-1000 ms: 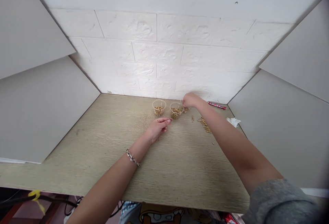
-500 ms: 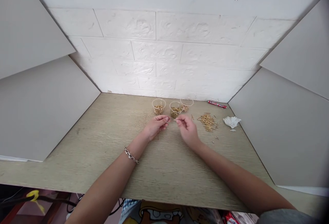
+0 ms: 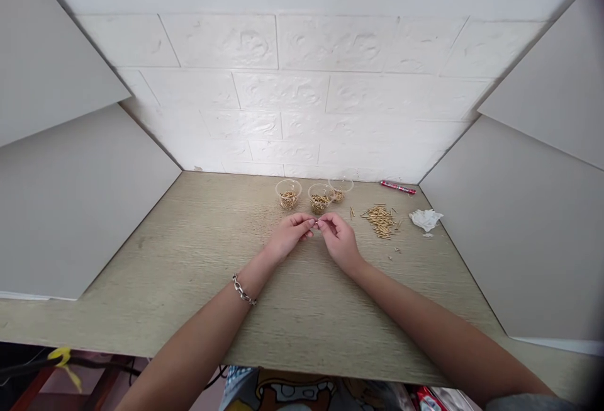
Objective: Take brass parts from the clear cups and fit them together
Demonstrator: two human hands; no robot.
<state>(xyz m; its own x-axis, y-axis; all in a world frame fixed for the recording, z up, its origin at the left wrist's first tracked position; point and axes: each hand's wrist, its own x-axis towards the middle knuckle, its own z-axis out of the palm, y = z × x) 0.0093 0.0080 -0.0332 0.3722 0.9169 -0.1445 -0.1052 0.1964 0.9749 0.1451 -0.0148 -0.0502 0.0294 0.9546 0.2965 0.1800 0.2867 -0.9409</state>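
Red tube (image 3: 398,187), markings unreadable, gold pins (image 3: 381,221), left hand (image 3: 287,236), right hand (image 3: 341,243), grips pinched together

Silver chain bracelet (image 3: 244,290), grey sleeve (image 3: 521,402)

No readable text, brands, numbers, signs

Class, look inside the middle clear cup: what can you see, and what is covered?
The middle cup holds a heap of small gold-coloured pieces. The uppermost ones show; any buried beneath are covered, so their number cannot be told.
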